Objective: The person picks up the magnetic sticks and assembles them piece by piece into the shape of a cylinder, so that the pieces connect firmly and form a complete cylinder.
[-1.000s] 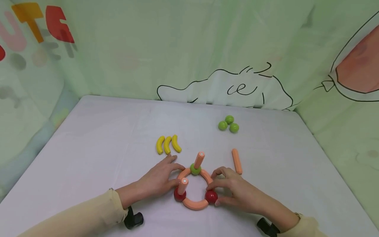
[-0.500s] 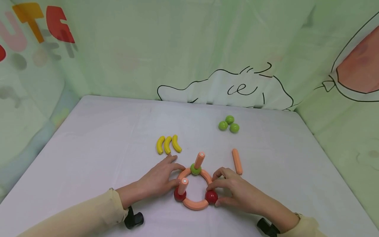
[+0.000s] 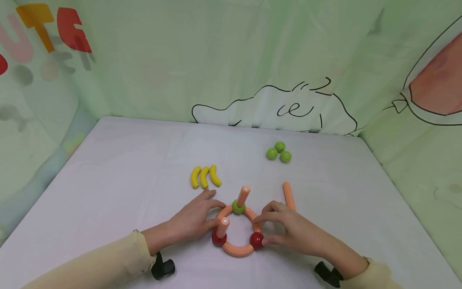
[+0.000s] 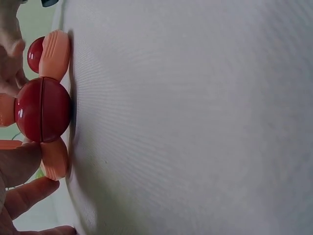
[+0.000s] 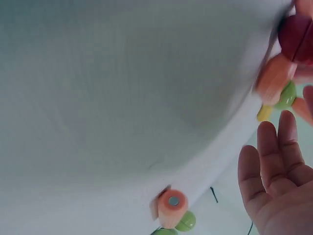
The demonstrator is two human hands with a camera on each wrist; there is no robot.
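A ring of curved orange rods [image 3: 238, 250] lies on the table, joined by a green ball [image 3: 238, 207], a left red ball [image 3: 218, 238] and a right red ball [image 3: 256, 241]. Straight orange rods [image 3: 243, 196] rise from the green ball and the left red ball. My left hand [image 3: 189, 218] pinches the ring's left curved rod [image 4: 55, 159] beside the red ball, thumb against one side and a fingertip against the other. At the ring's right side is my right hand [image 3: 297, 233], its fingers [image 5: 270, 152] loosely extended and apart from the pieces in the right wrist view.
Yellow banana-shaped pieces [image 3: 204, 177] lie behind my left hand. Loose green balls [image 3: 279, 146] sit farther back to the right. Partly behind my right hand lies a straight orange rod [image 3: 288, 195]. A printed green curtain [image 3: 223, 52] borders the white table [image 3: 126, 160].
My right hand has eased off the ring's right side and drawn slightly right, uncovering more of the curved rod and now overlapping the loose rod. The left hand has stayed in place.
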